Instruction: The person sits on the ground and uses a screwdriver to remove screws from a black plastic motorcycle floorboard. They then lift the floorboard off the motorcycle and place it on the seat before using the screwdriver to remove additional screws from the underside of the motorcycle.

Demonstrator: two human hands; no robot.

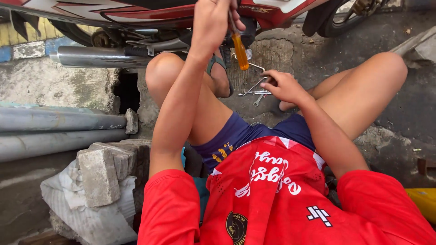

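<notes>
My left hand (pixel 212 22) is raised at the top centre, gripping a screwdriver with an orange handle (pixel 240 51) that points down below a red and white motorcycle (pixel 150 11). My right hand (pixel 282 86) reaches down between my knees to the ground. Its fingers rest on several metal wrenches (pixel 254 90) lying on the concrete. Whether it grips one I cannot tell. I sit on the ground in a red shirt and blue shorts.
The motorcycle's chrome exhaust pipe (pixel 91 56) runs along the upper left. Grey pipes (pixel 54 129) lie at left beside concrete blocks (pixel 106 170) on a white sack. A rear tyre (pixel 336 20) is at top right. A yellow object (pixel 422 202) sits at the right edge.
</notes>
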